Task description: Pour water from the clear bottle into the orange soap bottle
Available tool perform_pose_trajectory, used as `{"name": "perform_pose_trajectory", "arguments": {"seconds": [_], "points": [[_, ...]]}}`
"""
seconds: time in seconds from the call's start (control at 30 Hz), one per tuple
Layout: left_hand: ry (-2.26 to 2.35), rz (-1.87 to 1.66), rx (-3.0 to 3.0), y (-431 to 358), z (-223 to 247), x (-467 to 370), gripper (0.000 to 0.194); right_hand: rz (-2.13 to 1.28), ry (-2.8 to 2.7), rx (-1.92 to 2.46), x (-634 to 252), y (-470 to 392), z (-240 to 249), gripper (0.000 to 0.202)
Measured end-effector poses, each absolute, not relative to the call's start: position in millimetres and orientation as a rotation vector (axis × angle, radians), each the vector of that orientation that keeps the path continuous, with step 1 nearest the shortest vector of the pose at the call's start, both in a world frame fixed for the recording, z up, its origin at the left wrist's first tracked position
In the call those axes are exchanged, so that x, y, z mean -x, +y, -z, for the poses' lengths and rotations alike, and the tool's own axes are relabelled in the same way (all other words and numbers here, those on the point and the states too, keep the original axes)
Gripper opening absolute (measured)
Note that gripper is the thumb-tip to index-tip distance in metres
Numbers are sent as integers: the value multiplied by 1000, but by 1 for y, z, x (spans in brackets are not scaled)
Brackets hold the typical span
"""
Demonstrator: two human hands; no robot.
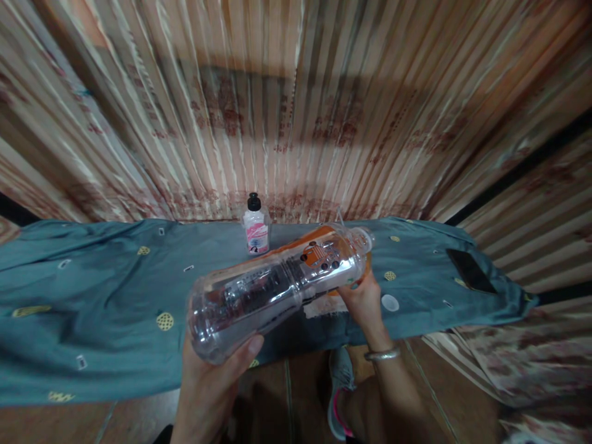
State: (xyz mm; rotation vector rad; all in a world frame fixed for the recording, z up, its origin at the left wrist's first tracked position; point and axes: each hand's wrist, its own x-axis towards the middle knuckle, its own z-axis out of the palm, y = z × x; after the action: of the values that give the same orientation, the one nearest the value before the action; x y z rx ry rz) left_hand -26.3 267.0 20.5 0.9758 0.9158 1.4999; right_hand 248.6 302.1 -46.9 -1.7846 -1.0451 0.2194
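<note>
Left hand [208, 376], closest to the camera, grips the base of a large clear plastic bottle [277, 287]; thumb wrapped over the bottom edge, fingers clenched around it. Bottle held in the air, tilted: long axis runs from lower left, at the base, up and right to the neck, which sits above the desk [92, 296]. Right hand [365, 302] is under the neck end, fingers curled around something orange just beneath the mouth; what that thing is cannot be told, since the bottle covers most of it. A bracelet [383, 354] sits on the right wrist. Right hand is the nearer one to the mouth, left hand to the base.

Outward: a small bottle with black cap [256, 231] stands upright behind, apart from the big one. A white round cap [390, 302] lies on the blue cloth beside the right hand. A dark phone [469, 270] lies far right. A shoe [340, 394] shows on the floor below.
</note>
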Motion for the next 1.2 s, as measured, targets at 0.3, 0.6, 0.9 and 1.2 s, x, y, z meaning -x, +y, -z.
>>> {"name": "perform_pose_trajectory", "arguments": {"seconds": [0.3, 0.6, 0.9, 1.2], "points": [[947, -1505, -909, 265, -25, 25, 72, -176, -1064, 1800, -248, 302, 48, 49], [926, -1497, -929, 266, -28, 23, 73, -187, -1054, 1826, -249, 303, 49, 53], [888, -1520, -936, 267, -26, 23, 71, -155, -1059, 1815, -248, 304, 50, 49], [927, -1515, -928, 267, -23, 26, 76, -124, -1085, 1809, -249, 304, 52, 47]]}}
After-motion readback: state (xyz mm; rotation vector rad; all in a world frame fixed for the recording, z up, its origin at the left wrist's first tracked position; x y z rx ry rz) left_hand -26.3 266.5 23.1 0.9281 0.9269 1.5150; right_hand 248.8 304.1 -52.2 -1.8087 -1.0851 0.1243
